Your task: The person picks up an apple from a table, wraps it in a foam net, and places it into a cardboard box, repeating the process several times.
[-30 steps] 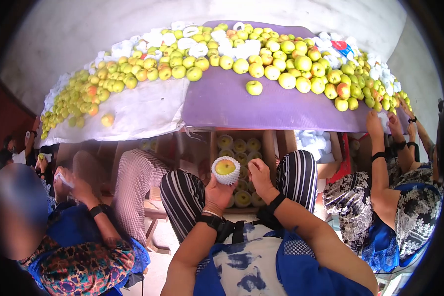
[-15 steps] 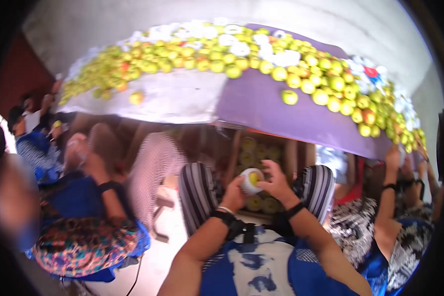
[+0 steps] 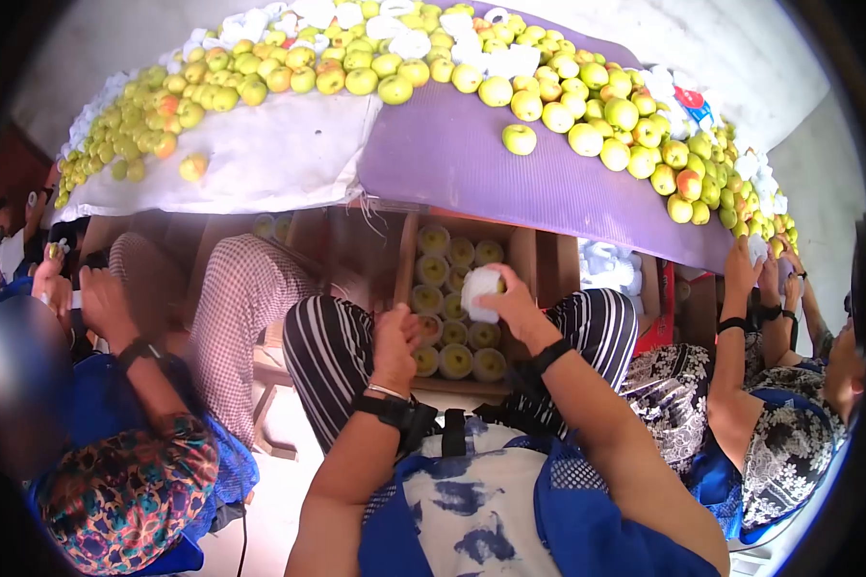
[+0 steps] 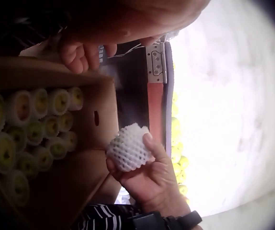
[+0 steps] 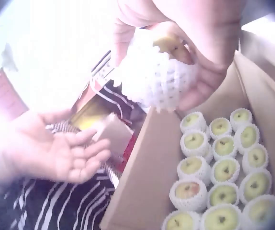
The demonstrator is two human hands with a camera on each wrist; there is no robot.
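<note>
My right hand [image 3: 518,306] grips an apple in a white foam net [image 3: 481,292], held above a cardboard box [image 3: 522,252]. In the right wrist view, a patch of yellow-orange skin shows through the open end of the net [image 5: 159,79], with fingers wrapped round its sides. My left hand [image 3: 394,348] is beside the box's near left part, holding nothing. Its palm and loosely bent fingers show in the right wrist view, left of the box. Rows of netted apples [image 5: 223,170] stand inside the box, open ends up.
Beyond the box, a table with a purple cover [image 3: 443,159] bears a long heap of loose apples [image 3: 621,115] and white foam nets [image 3: 510,62]. A box of white nets [image 3: 608,271] stands at right. Other people sit close on both sides, a patterned sleeve [image 3: 130,490] at left.
The netted apple has passed from my left hand to my right, which has moved it over the box. My left hand has let go and drawn back left. The head view has shifted.
</note>
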